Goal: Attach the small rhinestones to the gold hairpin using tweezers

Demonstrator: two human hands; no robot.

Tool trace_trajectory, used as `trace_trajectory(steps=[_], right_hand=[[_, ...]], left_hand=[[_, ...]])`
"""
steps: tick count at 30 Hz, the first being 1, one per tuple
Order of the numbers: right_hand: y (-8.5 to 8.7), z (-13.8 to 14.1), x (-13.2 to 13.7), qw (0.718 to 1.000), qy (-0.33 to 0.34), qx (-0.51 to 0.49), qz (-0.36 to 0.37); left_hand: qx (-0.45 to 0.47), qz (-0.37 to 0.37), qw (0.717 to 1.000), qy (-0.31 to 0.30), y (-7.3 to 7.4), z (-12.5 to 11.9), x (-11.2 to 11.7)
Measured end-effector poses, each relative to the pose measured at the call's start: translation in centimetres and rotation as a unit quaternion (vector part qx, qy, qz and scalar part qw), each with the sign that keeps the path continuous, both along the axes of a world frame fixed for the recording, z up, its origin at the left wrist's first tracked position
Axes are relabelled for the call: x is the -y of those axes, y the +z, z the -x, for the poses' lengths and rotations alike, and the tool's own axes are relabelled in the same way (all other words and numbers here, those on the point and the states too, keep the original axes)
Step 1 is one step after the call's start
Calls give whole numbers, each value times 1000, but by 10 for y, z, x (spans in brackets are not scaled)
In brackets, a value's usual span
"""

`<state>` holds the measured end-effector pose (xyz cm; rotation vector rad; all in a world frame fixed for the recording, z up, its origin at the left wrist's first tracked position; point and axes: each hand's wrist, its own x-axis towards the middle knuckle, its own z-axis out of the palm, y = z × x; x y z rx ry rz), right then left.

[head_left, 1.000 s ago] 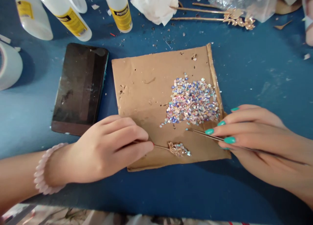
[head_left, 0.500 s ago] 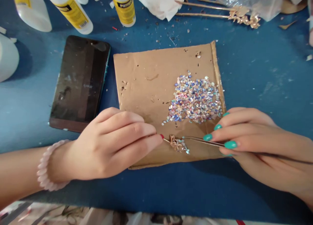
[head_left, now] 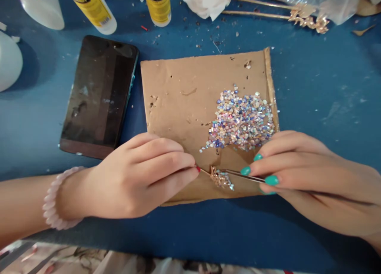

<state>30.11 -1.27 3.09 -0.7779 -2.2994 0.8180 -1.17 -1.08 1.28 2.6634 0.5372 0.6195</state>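
Between thumb and fingertips, my left hand (head_left: 139,174) pinches the thin stem of a gold hairpin (head_left: 218,178). The pin's ornate head points right, over the lower part of a cardboard sheet (head_left: 169,101), and small pale-blue stones show on its right side. My right hand (head_left: 309,178) is closed around slim metal tweezers (head_left: 248,176), whose tips reach the top of the ornament. Whether the tips grip a stone is too small to tell. Just above both hands, a spread of tiny multicoloured rhinestones (head_left: 242,119) lies on the cardboard.
A dark phone (head_left: 98,95) lies left of the cardboard on the blue table (head_left: 196,230). Glue bottles (head_left: 157,6), crumpled white tissue (head_left: 205,2), more gold hairpins (head_left: 308,18) and a clear plastic bag (head_left: 339,4) line the far side.
The tweezers have moved left, their tips now at the ornament's upper edge. My right hand has shifted left with them. My left hand still pinches the hairpin; the whole view has shifted slightly.
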Motion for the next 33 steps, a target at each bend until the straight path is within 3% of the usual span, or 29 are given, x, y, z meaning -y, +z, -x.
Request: trace_trajectory(steps=[33], right_hand=[[-1, 1, -1, 999, 32, -5, 9]], left_hand=[[-25, 4, 999, 32, 1, 0, 3]])
